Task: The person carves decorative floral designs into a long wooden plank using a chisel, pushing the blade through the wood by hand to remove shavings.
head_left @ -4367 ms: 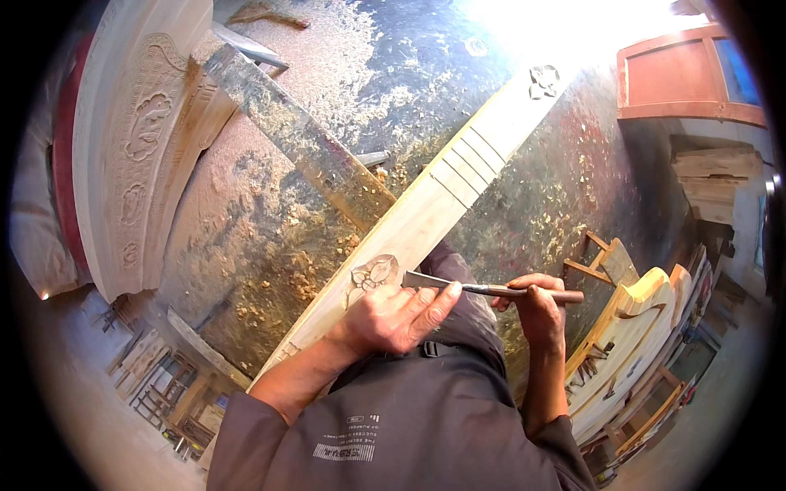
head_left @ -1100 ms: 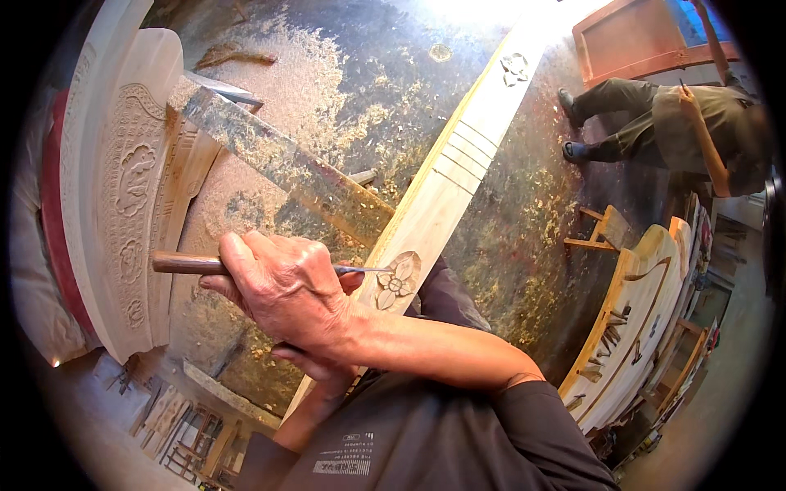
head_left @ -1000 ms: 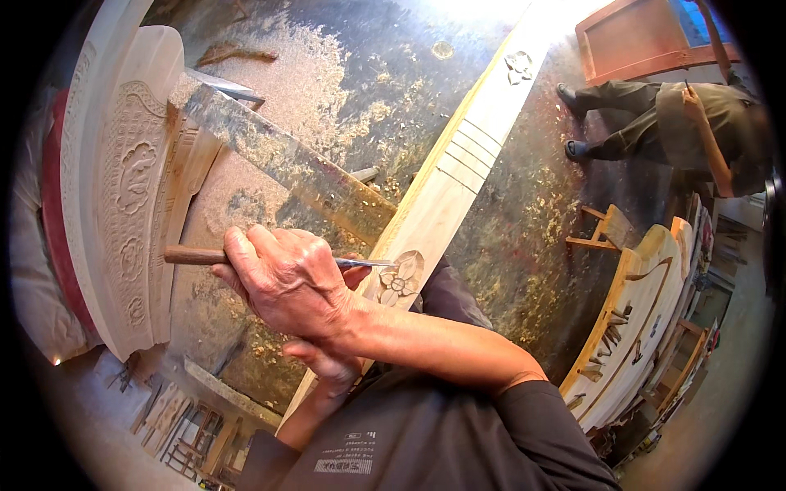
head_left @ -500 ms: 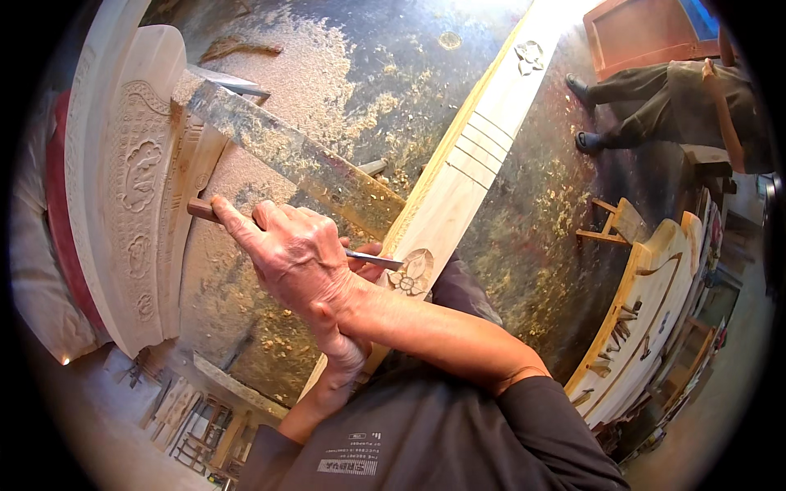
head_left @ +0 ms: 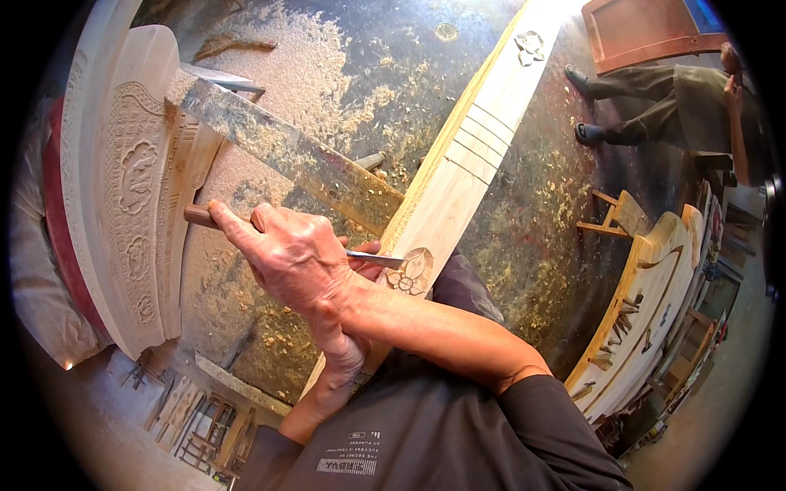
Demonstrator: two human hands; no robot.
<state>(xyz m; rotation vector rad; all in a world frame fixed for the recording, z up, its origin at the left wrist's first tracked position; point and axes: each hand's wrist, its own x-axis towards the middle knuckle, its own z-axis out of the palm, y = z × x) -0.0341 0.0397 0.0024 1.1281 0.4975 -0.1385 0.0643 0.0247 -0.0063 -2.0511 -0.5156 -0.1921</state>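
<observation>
A carving chisel with a brown wooden handle (head_left: pixel 199 214) and a narrow steel blade (head_left: pixel 377 259) lies across my grip. Its tip meets a carved flower (head_left: pixel 409 274) on a long pale wooden board (head_left: pixel 446 196). My right hand (head_left: pixel 286 254) comes across from the right and wraps round the handle, index finger stretched along it. Under the right wrist, my left hand (head_left: pixel 368 249) is mostly hidden. Its fingertips show curled at the blade, close to the board's edge.
A second carved flower (head_left: pixel 530 47) and several cross lines mark the board's far part. A plank support (head_left: pixel 286 151) runs beneath it over shavings. Left stands a large carved panel (head_left: pixel 135 196); right, a bench (head_left: pixel 639 319) with several tools, a small stool (head_left: pixel 626 214) and another person (head_left: pixel 655 102).
The chisel and both my hands stay nearly in place, with the handle end only slightly shifted. At the right, the other person has moved a little and their hand is raised.
</observation>
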